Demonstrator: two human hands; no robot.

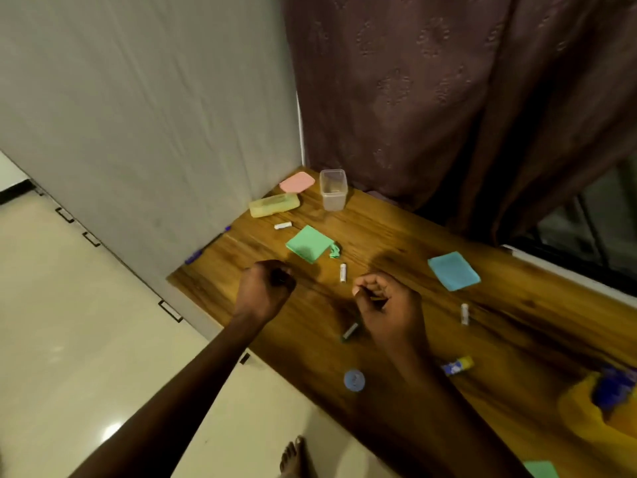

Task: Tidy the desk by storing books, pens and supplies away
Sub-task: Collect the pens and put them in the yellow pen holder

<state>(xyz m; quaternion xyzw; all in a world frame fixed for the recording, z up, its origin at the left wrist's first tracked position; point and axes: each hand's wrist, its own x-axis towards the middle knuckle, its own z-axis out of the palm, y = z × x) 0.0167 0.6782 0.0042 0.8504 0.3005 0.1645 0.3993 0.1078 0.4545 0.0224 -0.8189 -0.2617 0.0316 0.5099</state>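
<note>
Dark, slim pen (351, 331) juts out below the right hand (387, 303), whose fingers curl round it, above the middle of the wooden desk (396, 236). The left hand (267, 288) is fisted near the desk's left edge; whether it holds anything cannot be told. A white tube (342, 272) lies between the hands. A green pad (308, 248) lies beyond, a blue pad (453, 270) to the right. A clear container (333, 189) stands at the far corner.

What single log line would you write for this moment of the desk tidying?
left hand: fist, contents unclear | right hand: grips thin item | clear box: open | desk: white tubes scattered
</note>
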